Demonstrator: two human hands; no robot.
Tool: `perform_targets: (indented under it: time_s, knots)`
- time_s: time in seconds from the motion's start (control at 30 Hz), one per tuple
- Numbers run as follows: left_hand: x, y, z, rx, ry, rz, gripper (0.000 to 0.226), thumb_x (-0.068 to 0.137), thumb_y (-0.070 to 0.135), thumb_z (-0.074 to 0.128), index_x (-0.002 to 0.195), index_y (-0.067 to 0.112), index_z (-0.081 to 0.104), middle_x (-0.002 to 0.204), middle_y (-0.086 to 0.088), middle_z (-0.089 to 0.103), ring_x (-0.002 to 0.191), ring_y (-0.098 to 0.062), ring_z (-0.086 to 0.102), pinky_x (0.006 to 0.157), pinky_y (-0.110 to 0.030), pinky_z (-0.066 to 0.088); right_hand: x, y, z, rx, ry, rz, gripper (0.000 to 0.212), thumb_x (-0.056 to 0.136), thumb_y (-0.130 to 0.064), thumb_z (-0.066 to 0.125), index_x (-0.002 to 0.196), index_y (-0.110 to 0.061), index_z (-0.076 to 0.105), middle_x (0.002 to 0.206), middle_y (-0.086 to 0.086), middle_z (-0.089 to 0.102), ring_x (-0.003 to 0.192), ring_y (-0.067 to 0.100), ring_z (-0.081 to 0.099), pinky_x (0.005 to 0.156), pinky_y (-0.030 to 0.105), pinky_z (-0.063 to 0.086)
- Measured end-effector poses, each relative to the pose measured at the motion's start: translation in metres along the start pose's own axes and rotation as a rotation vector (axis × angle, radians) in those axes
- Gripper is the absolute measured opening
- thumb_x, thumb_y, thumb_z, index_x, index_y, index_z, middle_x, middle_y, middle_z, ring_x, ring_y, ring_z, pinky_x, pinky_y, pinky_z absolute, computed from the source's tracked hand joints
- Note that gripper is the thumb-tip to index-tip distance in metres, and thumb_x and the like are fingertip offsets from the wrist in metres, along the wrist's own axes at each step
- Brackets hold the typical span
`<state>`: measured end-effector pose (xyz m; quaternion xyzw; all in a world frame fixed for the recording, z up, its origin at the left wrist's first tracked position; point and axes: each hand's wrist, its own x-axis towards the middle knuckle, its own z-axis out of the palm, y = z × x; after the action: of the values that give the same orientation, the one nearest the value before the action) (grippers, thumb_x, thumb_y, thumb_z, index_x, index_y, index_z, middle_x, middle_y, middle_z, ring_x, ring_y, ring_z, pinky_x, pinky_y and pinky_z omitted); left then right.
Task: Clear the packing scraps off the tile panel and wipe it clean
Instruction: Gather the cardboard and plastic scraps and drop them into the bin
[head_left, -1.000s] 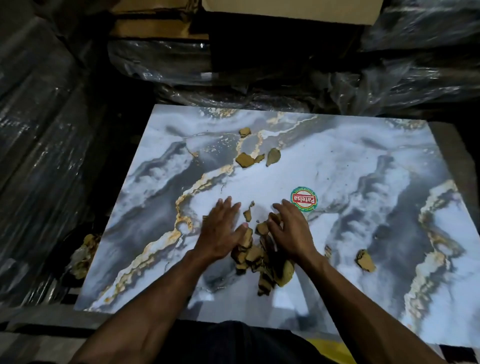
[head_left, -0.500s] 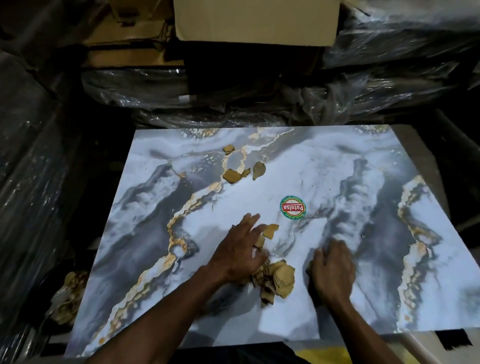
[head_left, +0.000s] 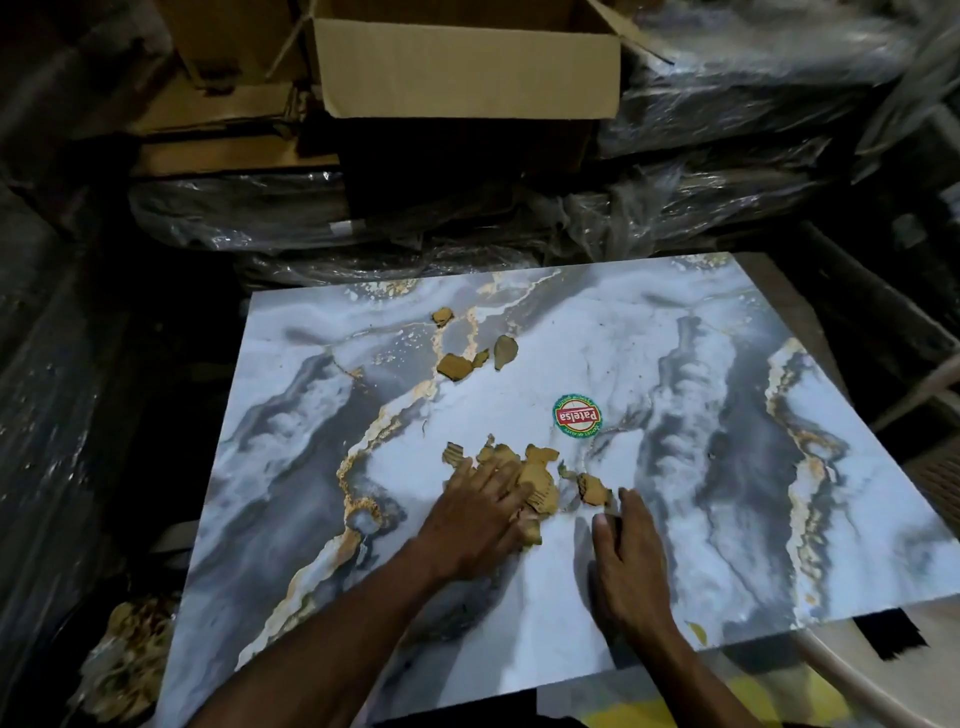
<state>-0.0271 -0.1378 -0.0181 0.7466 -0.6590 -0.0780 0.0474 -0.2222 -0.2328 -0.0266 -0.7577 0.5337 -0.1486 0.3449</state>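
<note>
A glossy marble-patterned tile panel (head_left: 701, 467) in white, grey and gold lies flat before me, with a round red and green sticker (head_left: 577, 415) near its middle. Several brown cardboard scraps form a pile (head_left: 535, 478) just below the sticker. My left hand (head_left: 478, 514) lies flat with spread fingers on the pile's left part. My right hand (head_left: 631, 561) lies flat on the tile, fingertips against a scrap (head_left: 592, 488) at the pile's right. More loose scraps (head_left: 457, 364) lie farther up the panel.
An open cardboard box (head_left: 467, 62) stands behind the panel on plastic-wrapped stacks (head_left: 727, 197). A heap of crumpled scraps (head_left: 130, 654) lies on the floor at the panel's near left corner. Dark wrapped goods line the left side.
Both hands slid up the panel, pushing the scrap pile toward the sticker. The right hand moved left against the pile. The camera tilted up, revealing the box.
</note>
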Motion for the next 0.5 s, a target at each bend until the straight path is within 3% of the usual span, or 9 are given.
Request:
perform_targets:
  time_s: [0.13,0.3,0.4,0.5]
  knots:
    - [-0.005,-0.013,-0.01,-0.022,0.052,-0.104,0.049,0.091,0.043,0.038,0.134,0.024,0.052,0.146,-0.006,0.047,0.134,-0.028,0.046,0.109,-0.05,0.035,-0.011,-0.021,0.03,-0.13,0.0,-0.023,0.08,0.09,-0.058,0.017,0.155,-0.012,0.028,0.163,0.007,0.026,0.152,0.023,0.018,0.122,0.038,0.008]
    - [-0.013,-0.035,-0.013,-0.136,0.118,-0.222,0.051,0.092,0.039,0.035,0.133,0.017,0.055,0.143,-0.01,0.05,0.131,-0.03,0.049,0.102,-0.049,0.043,0.009,-0.061,0.061,-0.098,-0.066,-0.088,0.074,0.093,-0.052,0.017,0.157,-0.016,0.016,0.166,0.004,0.014,0.154,0.021,0.007,0.124,0.037,0.002]
    - [-0.005,-0.048,-0.017,-0.244,0.142,-0.295,0.053,0.094,0.04,0.03,0.139,0.017,0.046,0.152,-0.009,0.037,0.141,-0.027,0.033,0.112,-0.044,0.031,0.023,-0.069,0.056,-0.064,-0.035,-0.144,0.072,0.094,-0.049,0.021,0.156,-0.013,0.024,0.165,0.007,0.019,0.154,0.021,0.01,0.124,0.036,0.003]
    - [0.008,-0.057,-0.022,-0.34,0.172,-0.377,0.054,0.095,0.041,0.029,0.142,0.017,0.042,0.155,-0.007,0.032,0.144,-0.022,0.025,0.116,-0.034,0.019,0.042,-0.061,0.043,-0.08,0.003,-0.084,0.074,0.093,-0.049,0.02,0.155,-0.009,0.025,0.164,0.011,0.021,0.153,0.024,0.014,0.124,0.038,0.006]
